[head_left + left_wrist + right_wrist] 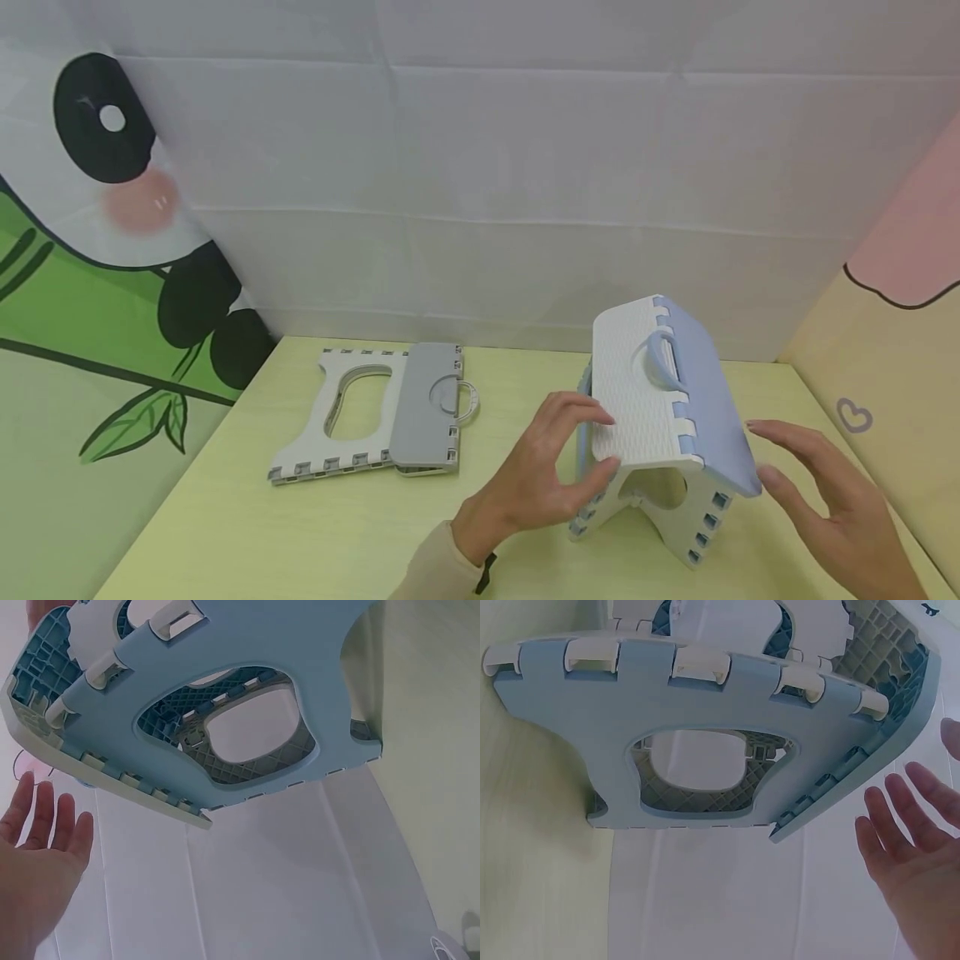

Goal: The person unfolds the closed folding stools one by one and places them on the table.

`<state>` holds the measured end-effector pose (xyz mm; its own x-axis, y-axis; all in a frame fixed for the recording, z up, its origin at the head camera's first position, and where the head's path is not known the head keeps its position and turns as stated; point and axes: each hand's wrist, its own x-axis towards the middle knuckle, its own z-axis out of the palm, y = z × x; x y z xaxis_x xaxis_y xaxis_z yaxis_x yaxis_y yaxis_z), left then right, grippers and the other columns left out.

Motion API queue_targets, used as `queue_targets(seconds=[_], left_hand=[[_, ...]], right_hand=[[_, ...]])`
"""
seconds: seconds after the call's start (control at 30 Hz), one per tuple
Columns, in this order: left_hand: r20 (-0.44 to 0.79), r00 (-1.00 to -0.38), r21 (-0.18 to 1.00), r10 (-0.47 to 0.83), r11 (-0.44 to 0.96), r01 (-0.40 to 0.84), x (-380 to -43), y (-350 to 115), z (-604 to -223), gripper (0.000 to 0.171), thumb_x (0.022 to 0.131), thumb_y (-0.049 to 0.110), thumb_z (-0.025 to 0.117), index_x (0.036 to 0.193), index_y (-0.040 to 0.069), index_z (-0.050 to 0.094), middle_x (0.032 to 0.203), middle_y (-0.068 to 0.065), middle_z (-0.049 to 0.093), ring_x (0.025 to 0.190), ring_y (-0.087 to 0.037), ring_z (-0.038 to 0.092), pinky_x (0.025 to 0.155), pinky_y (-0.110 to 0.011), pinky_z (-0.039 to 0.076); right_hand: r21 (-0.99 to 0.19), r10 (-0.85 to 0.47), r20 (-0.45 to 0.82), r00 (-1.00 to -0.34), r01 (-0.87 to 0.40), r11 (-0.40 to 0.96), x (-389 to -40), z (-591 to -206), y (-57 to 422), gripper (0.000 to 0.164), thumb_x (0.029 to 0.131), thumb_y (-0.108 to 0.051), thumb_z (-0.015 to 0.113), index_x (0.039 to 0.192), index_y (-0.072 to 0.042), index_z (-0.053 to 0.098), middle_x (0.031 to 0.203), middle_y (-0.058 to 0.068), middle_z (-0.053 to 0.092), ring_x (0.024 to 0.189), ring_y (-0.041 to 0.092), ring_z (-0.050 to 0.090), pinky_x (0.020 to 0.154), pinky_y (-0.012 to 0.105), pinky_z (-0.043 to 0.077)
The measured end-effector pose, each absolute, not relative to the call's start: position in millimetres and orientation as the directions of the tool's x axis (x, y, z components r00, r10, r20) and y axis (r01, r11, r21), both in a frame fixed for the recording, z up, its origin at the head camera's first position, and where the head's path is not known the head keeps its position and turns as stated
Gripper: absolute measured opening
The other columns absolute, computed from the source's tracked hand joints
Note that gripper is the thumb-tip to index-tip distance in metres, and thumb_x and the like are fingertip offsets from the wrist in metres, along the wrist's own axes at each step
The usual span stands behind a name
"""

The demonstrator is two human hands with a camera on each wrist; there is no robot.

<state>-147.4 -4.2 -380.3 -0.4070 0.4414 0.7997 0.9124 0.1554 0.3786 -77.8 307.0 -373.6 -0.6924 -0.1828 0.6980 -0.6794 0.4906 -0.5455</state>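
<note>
A blue and white folding step stool (633, 375) stands partly unfolded on the table, its two top panels peaked like a roof. A blue loop handle (663, 362) sits along the ridge. Beside the white panel is my left hand (540, 475), thumb and fingers spread and gently bent at its near left edge. My right hand (832, 508) is by the lower edge of the blue panel (712, 392), fingers apart. In the left wrist view a gap shows between the left hand (41, 862) and the stool. The right wrist view shows the right hand (915, 847) with extended fingers.
A grey and white folding stool (427, 408) lies folded flat on the left of the pale yellow table (300, 542). White cloth (487, 167) hangs behind the table. A printed side panel (900, 392) closes the right side.
</note>
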Motion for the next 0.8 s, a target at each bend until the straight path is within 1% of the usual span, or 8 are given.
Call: queue_targets(seconds=[0.13, 0.3, 0.43, 0.57, 0.8], left_hand=[[0.793, -0.409, 0.389, 0.451, 0.142, 0.910, -145.5, 1.5, -378.8, 0.037, 0.090, 0.011, 0.074, 0.124, 0.005, 0.059, 0.125, -0.007, 0.056, 0.118, -0.020, 0.053, 0.103, -0.027, 0.049], [0.781, -0.417, 0.403, 0.465, 0.135, 0.905, -143.2, 6.6, -379.1, 0.039, 0.090, 0.011, 0.075, 0.124, 0.005, 0.058, 0.126, -0.007, 0.055, 0.116, -0.019, 0.053, 0.098, -0.022, 0.050], [0.770, -0.421, 0.410, 0.480, 0.133, 0.902, -141.7, 9.7, -379.7, 0.040, 0.091, 0.012, 0.074, 0.127, 0.005, 0.057, 0.128, -0.008, 0.054, 0.119, -0.019, 0.052, 0.100, -0.018, 0.048], [0.766, -0.419, 0.400, 0.488, 0.149, 0.904, -141.0, 12.1, -380.0, 0.042, 0.091, 0.014, 0.075, 0.128, 0.005, 0.057, 0.130, -0.008, 0.053, 0.122, -0.019, 0.052, 0.102, -0.018, 0.046], [0.769, -0.413, 0.389, 0.489, 0.155, 0.908, -141.6, 13.7, -380.6, 0.041, 0.092, 0.015, 0.075, 0.128, 0.005, 0.058, 0.132, -0.007, 0.054, 0.123, -0.017, 0.051, 0.104, -0.019, 0.046]], right_hand=[[-0.551, -0.193, 0.689, -0.698, -0.678, 0.487, -76.1, -368.0, 298.7, 0.046, 0.087, 0.021, 0.066, 0.132, 0.017, 0.056, 0.132, 0.016, 0.062, 0.129, 0.013, 0.055, 0.110, 0.018, 0.040], [-0.535, -0.209, 0.712, -0.670, -0.711, 0.457, -76.7, -363.2, 291.9, 0.042, 0.090, 0.015, 0.068, 0.130, 0.019, 0.055, 0.132, 0.021, 0.060, 0.131, 0.016, 0.054, 0.111, 0.020, 0.040], [-0.527, -0.219, 0.727, -0.651, -0.733, 0.430, -76.7, -359.4, 286.6, 0.040, 0.092, 0.012, 0.068, 0.129, 0.020, 0.055, 0.131, 0.023, 0.060, 0.131, 0.018, 0.054, 0.111, 0.021, 0.040], [-0.523, -0.229, 0.728, -0.646, -0.739, 0.424, -76.5, -357.5, 282.7, 0.041, 0.091, 0.010, 0.070, 0.129, 0.020, 0.056, 0.131, 0.023, 0.060, 0.131, 0.017, 0.054, 0.111, 0.021, 0.040], [-0.529, -0.249, 0.704, -0.665, -0.726, 0.440, -75.6, -359.4, 282.1, 0.049, 0.087, 0.010, 0.075, 0.131, 0.016, 0.056, 0.136, 0.022, 0.059, 0.134, 0.016, 0.052, 0.111, 0.018, 0.040]])
